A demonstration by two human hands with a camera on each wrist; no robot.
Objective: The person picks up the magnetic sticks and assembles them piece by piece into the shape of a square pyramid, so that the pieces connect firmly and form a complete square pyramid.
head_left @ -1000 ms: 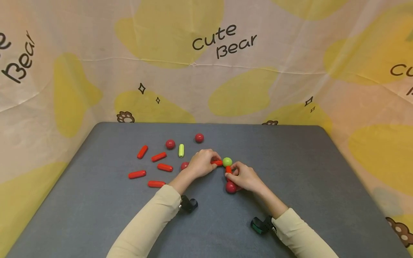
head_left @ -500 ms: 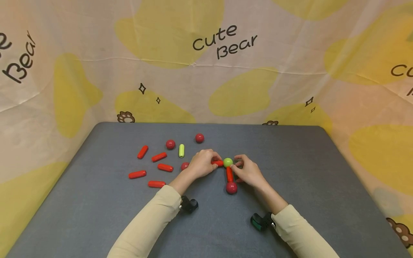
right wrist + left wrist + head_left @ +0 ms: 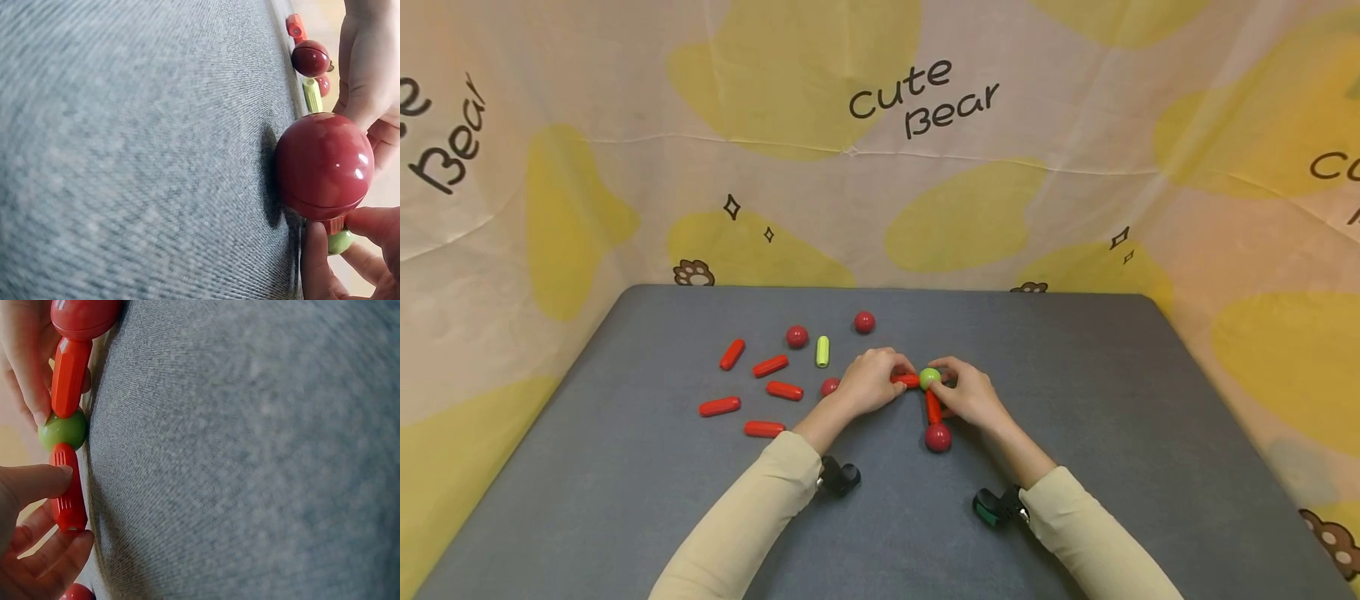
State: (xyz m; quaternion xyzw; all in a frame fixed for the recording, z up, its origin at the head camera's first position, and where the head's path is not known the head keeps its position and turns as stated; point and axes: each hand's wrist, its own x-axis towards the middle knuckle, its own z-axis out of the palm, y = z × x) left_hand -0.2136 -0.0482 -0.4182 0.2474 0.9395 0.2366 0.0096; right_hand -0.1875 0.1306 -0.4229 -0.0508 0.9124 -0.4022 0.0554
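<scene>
My left hand [image 3: 868, 380] pinches a short red ridged stick [image 3: 70, 499] between thumb and fingers. That stick's far end meets a light green ball [image 3: 929, 378], which my right hand [image 3: 973, 396] holds with its thumb and fingertips. From the green ball a second red stick [image 3: 933, 407] runs toward the person. It ends in a dark red ball [image 3: 937, 437], so the pieces form a corner. In the right wrist view the dark red ball [image 3: 325, 165] looms large and hides most of the stick behind it.
Several loose red sticks [image 3: 719, 406] lie at the left of the grey table [image 3: 647, 500]. A yellow-green stick [image 3: 823, 352] and two dark red balls [image 3: 797, 337] are farther back. Another dark red ball [image 3: 830, 387] sits beside the left hand. A printed cloth [image 3: 962, 217] stands behind the table.
My right hand has let go of the second red stick, opened beside it, and moved up to the green ball, which it now holds. The left hand has kept its grip in place.
</scene>
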